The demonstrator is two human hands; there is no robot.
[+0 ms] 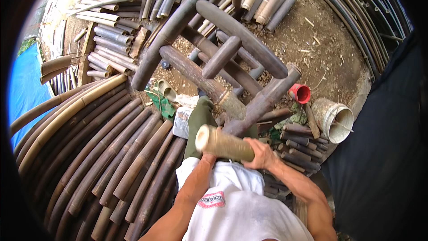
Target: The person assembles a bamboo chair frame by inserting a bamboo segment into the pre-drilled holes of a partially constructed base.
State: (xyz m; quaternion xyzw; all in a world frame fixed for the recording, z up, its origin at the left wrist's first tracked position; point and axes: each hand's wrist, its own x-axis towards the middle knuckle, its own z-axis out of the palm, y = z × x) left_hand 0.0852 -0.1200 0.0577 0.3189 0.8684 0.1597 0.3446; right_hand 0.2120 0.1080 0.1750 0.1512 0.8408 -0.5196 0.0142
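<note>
A: Obs. 1, hands. Both hands on one short, pale olive bamboo section (pixel 224 143) lying crosswise just above the person's lap, cut end facing left.

B: Grip?

A: Left hand (pixel 207 157) sits under the cut end, fingers curled up around it from below. Right hand (pixel 262 154) is closed over the other end, knuckles up. Both hands clamped on the piece.

B: Surroundings?

A: Directly ahead, a dark brown frame of thick bamboo poles (pixel 232 58), crossing at angles; one pole's cut end (pixel 232 102) lies just above the held section. Left: a fan of long curved brown bamboo culms (pixel 107 151) on the ground. Right: a red plastic cup (pixel 299 93) and a dirty white bucket (pixel 333 119), near each other on bare soil. Top left: stacked short grey-brown bamboo lengths (pixel 111 40). Far left edge: blue tarp (pixel 24 85).

B: Clothing?

A: White shirt (pixel 236 201), olive trousers (pixel 198 120).
</note>
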